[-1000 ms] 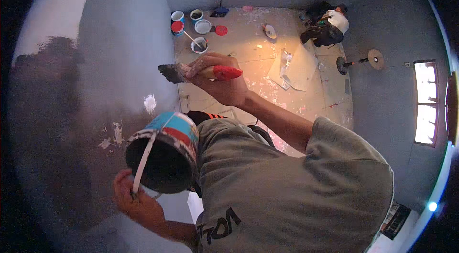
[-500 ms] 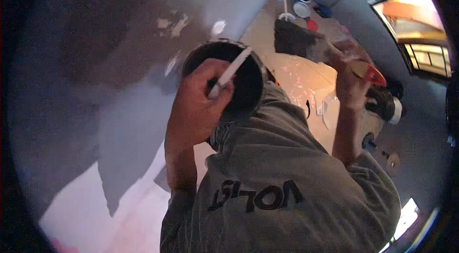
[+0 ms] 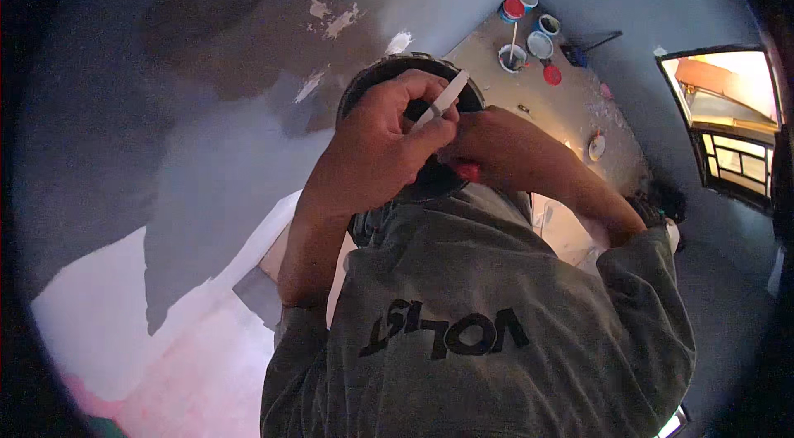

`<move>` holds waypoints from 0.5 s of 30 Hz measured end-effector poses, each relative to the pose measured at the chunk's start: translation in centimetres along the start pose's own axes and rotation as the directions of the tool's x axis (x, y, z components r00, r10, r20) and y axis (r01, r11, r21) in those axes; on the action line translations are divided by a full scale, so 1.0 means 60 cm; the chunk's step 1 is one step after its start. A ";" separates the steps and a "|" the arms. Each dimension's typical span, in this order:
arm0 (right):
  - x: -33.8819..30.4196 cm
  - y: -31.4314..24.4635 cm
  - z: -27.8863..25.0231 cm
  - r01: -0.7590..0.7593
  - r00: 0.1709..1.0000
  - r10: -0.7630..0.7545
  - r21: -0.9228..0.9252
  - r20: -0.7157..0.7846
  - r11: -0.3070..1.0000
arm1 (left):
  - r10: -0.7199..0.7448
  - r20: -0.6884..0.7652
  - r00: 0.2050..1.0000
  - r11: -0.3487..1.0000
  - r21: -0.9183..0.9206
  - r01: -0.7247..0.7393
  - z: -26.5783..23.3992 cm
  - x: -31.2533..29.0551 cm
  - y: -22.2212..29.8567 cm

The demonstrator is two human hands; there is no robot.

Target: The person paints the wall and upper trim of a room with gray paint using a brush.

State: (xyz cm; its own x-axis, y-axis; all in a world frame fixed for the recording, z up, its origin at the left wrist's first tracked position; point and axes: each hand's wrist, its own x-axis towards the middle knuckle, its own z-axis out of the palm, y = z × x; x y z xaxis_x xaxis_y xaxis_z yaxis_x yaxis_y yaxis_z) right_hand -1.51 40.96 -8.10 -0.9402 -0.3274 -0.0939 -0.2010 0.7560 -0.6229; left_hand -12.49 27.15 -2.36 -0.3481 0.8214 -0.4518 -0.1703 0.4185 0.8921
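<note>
A dark round bucket [image 3: 372, 72] hangs in front of my body, its rim streaked with paint. My left hand [image 3: 372, 144] is closed over it around a pale bar that looks like the bucket's handle grip [image 3: 451, 95]. Beside it, my right hand [image 3: 488, 144] reaches over the bucket opening with curled fingers. It holds a paintbrush, of which only the red handle end [image 3: 466, 170] shows below the hand. The bristles are hidden by my hands and the bucket, as is most of the bucket's inside.
The wall [image 3: 223, 181] at left is partly grey, with white and pinkish areas and pale patches. Several paint pails stand in the far corner, one pail [image 3: 512, 60] with a stick in it. A red lid [image 3: 552, 74] lies nearby. A barred window [image 3: 728, 115] is at right.
My right hand has swung left from the side to the bucket, bringing the wide brush with it. My left hand and the bucket sit slightly further right in view.
</note>
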 end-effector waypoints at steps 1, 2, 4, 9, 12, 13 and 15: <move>0.009 0.001 0.007 -0.053 0.995 0.057 -0.049 0.080 0.997 | 0.007 -0.009 1.000 1.000 -0.003 -0.007 0.003 0.000 -0.004; 0.019 0.010 0.023 -0.045 0.995 0.050 -0.058 0.085 0.997 | 0.045 -0.012 0.999 0.999 -0.025 -0.045 0.006 0.003 -0.013; 0.035 0.024 0.058 0.035 0.996 -0.039 -0.044 -0.080 0.998 | 0.090 -0.036 0.995 0.995 -0.044 -0.092 0.012 -0.001 -0.022; 0.050 0.033 0.084 0.030 0.984 -0.007 0.132 -0.177 0.991 | 0.147 -0.021 0.989 0.985 -0.088 -0.148 0.014 0.004 -0.041; 0.044 0.025 0.079 -0.054 0.991 0.064 0.089 -0.113 0.995 | 0.153 -0.019 0.988 0.977 -0.148 -0.154 0.012 0.007 -0.048; 0.040 0.021 0.072 -0.114 0.993 0.114 0.026 -0.018 0.993 | 0.154 -0.021 0.988 0.977 -0.145 -0.156 0.009 0.005 -0.047; 0.030 0.004 0.036 -0.132 0.991 0.133 0.059 -0.004 0.989 | 0.098 -0.005 0.995 0.982 -0.161 -0.097 0.001 0.005 -0.046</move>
State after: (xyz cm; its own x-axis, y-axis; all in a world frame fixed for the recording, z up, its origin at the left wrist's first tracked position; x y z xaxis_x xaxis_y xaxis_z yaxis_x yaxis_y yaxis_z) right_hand -2.65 39.35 -10.09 -0.9597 -0.2217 -0.1727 -0.0583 0.7581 -0.6495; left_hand -12.08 26.29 -4.95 -0.3678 0.8564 -0.3624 -0.2822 0.2686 0.9210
